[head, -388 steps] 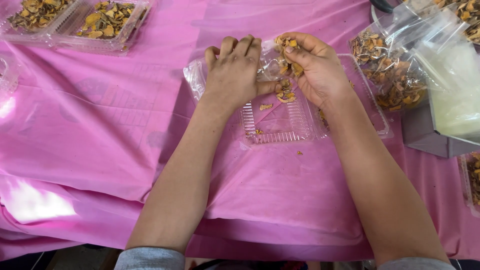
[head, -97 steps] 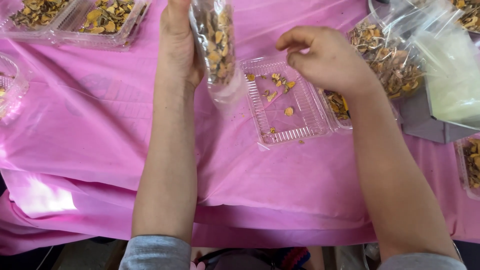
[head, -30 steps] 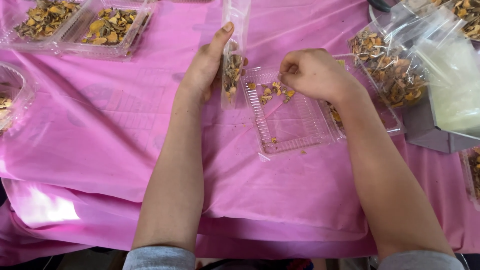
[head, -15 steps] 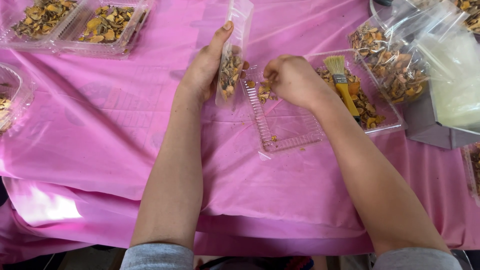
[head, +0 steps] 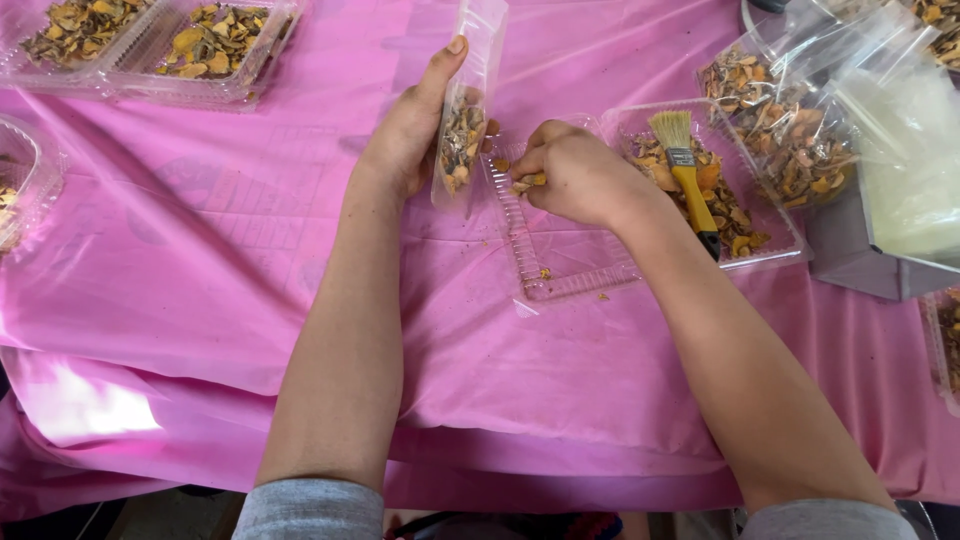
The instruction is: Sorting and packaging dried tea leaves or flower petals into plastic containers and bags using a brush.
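Note:
My left hand (head: 408, 130) holds a clear plastic box (head: 468, 95) tipped up on its side, with dried yellow-brown slices piled in its lower end. My right hand (head: 575, 175) is right beside it, fingers pinched on a few dried slices (head: 525, 182) over the box's open clear lid (head: 570, 250). A couple of crumbs lie on that lid. Behind my right wrist stands another clear tray (head: 775, 240) of dried slices with a yellow-handled brush (head: 688, 170) lying in it.
A pink cloth (head: 200, 260) covers the table. Two filled clear boxes (head: 160, 45) sit at the far left, another box (head: 25, 180) at the left edge. A plastic bag of dried slices (head: 800, 130) and a grey container (head: 860, 250) stand at the right.
My left hand has lowered the box from overhead to the table and tipped it on its side. My right hand moved left to the box's mouth, uncovering the brush in the tray.

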